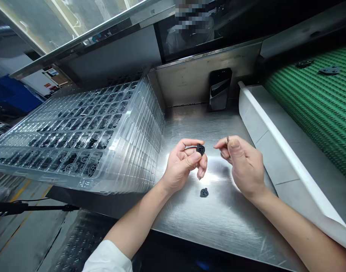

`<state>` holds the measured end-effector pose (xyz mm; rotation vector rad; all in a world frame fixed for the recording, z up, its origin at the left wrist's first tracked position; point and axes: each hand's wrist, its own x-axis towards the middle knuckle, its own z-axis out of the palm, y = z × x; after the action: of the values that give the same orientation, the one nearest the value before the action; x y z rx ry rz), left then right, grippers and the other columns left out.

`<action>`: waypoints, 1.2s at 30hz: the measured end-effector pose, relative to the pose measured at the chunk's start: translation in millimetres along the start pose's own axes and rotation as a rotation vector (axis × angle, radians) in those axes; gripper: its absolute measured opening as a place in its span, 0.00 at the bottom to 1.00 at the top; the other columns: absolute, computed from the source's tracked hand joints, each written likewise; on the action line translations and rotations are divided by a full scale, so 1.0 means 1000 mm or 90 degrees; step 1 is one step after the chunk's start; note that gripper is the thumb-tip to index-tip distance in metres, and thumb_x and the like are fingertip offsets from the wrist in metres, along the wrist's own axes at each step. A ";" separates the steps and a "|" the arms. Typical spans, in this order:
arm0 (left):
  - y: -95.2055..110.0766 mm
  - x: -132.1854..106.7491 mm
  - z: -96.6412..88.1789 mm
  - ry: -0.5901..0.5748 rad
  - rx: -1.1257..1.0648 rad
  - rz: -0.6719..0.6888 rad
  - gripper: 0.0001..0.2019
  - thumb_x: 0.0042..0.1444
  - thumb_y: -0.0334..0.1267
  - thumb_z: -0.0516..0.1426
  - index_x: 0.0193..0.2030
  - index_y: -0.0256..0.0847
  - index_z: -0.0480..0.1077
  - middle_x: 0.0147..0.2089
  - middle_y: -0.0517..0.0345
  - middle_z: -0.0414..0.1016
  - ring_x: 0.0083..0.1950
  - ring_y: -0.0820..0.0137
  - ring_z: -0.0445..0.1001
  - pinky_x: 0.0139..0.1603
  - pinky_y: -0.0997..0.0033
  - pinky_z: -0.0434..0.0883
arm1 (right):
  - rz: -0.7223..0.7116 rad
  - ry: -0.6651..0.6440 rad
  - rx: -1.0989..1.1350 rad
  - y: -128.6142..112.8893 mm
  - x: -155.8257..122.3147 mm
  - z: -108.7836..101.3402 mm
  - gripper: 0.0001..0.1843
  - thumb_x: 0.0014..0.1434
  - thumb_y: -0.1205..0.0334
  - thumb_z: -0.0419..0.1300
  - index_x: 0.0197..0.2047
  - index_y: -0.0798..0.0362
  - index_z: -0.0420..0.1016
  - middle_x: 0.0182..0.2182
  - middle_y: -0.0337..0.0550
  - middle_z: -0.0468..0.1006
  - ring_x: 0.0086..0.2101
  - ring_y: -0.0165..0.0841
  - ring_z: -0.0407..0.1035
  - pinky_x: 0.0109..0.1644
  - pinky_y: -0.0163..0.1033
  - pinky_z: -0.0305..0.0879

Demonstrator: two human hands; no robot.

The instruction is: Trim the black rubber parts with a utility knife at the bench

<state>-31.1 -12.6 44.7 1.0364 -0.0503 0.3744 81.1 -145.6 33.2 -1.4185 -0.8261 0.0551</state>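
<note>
Between thumb and forefinger, my left hand (182,162) pinches a small round black part (200,149) with a spoked face, held above the metal worktop (184,226). My right hand (245,162) is a short way to the right, its thumb pressed against the curled fingers. A small brownish edge shows at that thumb tip, too little to tell what it is. On the worktop below and between the hands lies a second round black part (204,192), with a small tab on its rim.
To the left stands a tall stack of clear plastic trays (127,151) with black parts in their pockets. A phone (219,90) leans against the back wall. On the right, beyond a white raised edge (274,132), a green conveyor belt (317,109) carries dark flat parts (329,70).
</note>
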 end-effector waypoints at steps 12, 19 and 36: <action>-0.007 -0.002 -0.003 -0.058 -0.040 -0.062 0.12 0.67 0.35 0.62 0.55 0.38 0.70 0.31 0.59 0.77 0.24 0.75 0.73 0.25 0.77 0.70 | 0.111 0.031 0.132 -0.008 -0.002 0.005 0.15 0.65 0.51 0.69 0.32 0.51 0.78 0.23 0.37 0.67 0.24 0.29 0.57 0.27 0.35 0.53; -0.008 -0.001 -0.003 -0.033 -0.002 -0.074 0.14 0.65 0.38 0.64 0.55 0.39 0.71 0.30 0.60 0.76 0.24 0.75 0.73 0.25 0.76 0.71 | 0.197 0.070 0.277 -0.008 0.000 0.009 0.23 0.63 0.42 0.71 0.32 0.53 0.76 0.24 0.38 0.66 0.22 0.26 0.54 0.23 0.32 0.47; -0.023 -0.008 -0.004 0.039 0.515 0.266 0.15 0.66 0.35 0.63 0.59 0.41 0.71 0.35 0.62 0.73 0.35 0.75 0.73 0.37 0.74 0.74 | 0.256 -0.040 0.281 -0.001 -0.005 0.010 0.18 0.58 0.45 0.76 0.35 0.52 0.82 0.23 0.35 0.64 0.23 0.26 0.52 0.24 0.33 0.48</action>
<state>-32.0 -22.1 22.3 1.8196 -0.0621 0.8466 71.7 -139.8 31.3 -1.1437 -0.5242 0.5594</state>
